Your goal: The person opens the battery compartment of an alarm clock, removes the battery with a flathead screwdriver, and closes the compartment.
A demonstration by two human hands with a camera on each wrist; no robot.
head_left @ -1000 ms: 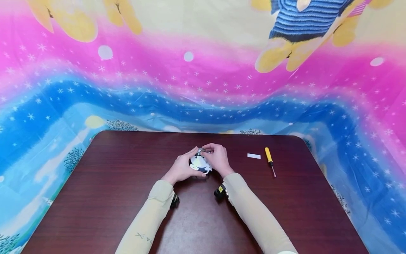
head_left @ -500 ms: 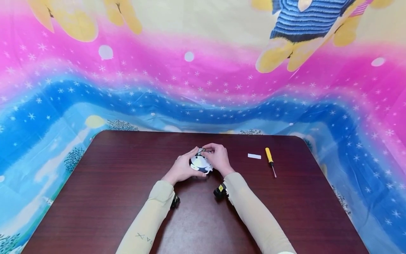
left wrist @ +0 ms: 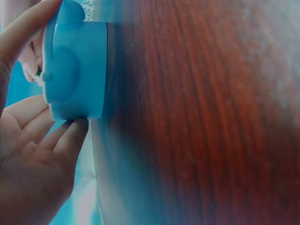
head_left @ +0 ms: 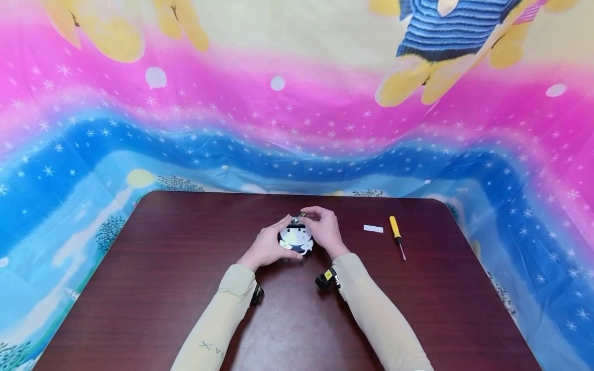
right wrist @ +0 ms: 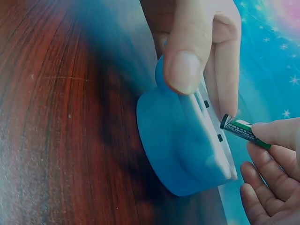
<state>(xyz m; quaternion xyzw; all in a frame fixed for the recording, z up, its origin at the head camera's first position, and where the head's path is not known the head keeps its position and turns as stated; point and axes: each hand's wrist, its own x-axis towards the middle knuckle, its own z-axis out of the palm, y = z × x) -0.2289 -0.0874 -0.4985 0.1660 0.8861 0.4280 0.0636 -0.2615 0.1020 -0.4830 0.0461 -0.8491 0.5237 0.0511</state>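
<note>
A small round device [head_left: 296, 238] with rounded knobs stands on its side near the middle of the table, its white face with dark marks upward in the head view. In the wrist views its body [left wrist: 86, 70] looks blue. My left hand [head_left: 266, 246] grips it, thumb at the near edge and fingers at the far side. My right hand [head_left: 327, 230] pinches a small cylindrical battery [right wrist: 243, 131], black and green with printed text, between thumb and fingers. The battery's dark end points at the device's white face, close beside two small black slots [right wrist: 220, 138].
Right of the hands lie a white strip [head_left: 373, 229] and a screwdriver [head_left: 396, 229] with a yellow handle. The dark wooden table [head_left: 162, 268] has a patterned cloth [head_left: 278, 154] hanging behind it.
My right hand has drawn slightly right and away from the device, with the battery in its fingers. More of the device's white face now shows. My left hand keeps its grip.
</note>
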